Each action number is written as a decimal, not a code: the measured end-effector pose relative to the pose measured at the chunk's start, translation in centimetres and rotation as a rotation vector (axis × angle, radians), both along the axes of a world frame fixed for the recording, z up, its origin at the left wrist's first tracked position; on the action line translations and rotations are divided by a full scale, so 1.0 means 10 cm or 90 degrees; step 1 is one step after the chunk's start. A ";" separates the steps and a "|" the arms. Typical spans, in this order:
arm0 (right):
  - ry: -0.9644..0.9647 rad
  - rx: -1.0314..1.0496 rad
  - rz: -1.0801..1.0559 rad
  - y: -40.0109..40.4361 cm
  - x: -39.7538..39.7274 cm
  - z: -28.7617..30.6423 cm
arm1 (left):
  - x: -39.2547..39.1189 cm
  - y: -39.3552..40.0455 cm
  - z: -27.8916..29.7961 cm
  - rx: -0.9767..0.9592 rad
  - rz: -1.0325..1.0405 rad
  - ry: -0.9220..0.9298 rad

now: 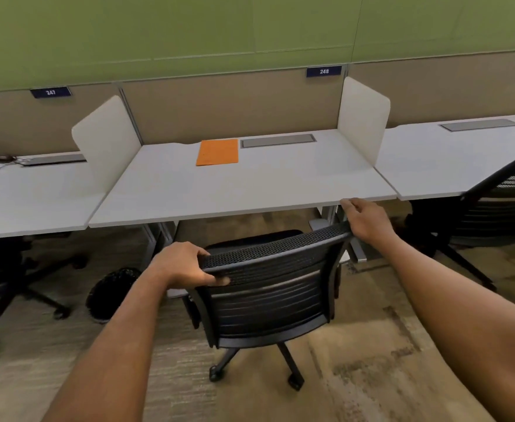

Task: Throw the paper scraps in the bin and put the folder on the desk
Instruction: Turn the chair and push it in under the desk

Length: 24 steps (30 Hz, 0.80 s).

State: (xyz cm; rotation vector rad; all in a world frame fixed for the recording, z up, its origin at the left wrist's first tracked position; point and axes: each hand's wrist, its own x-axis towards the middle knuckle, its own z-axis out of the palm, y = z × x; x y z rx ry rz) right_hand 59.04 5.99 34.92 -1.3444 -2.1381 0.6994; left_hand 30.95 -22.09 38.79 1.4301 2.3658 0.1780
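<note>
Green wall, tan partition, row of white desks split by dividers; number tags 247 and 248 on the partition. Centre desk [250, 190] carries an orange folder [217, 152], lying flat near the back, just left of the grey cable hatch [278, 141]. Folder already on the desk, so that half looks done.

Mesh bin [113, 295] sits on the carpet left of the chair, partly under the desk edge. Can't see inside it. No paper scraps visible anywhere on desk or floor.

Both hands are on the black chair [268, 284]. Left hand [183, 264] wraps the top-left corner of the backrest, fingers over the top edge, thumb on the near face. Right hand [367, 222] rests on the top-right corner, fingers curled loosely; index sticks out toward the desk edge.

Judgement: task items look settled, this is tidy-up, positioning the chair at the desk. Next move calls for an even two-handed push or steer so the castors roll straight and the backrest clears the desk edge and legs.
</note>
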 end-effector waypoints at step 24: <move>-0.031 0.024 -0.163 -1.47 -1.08 0.07 | -1.49 -1.03 -0.35 0.372 0.108 0.118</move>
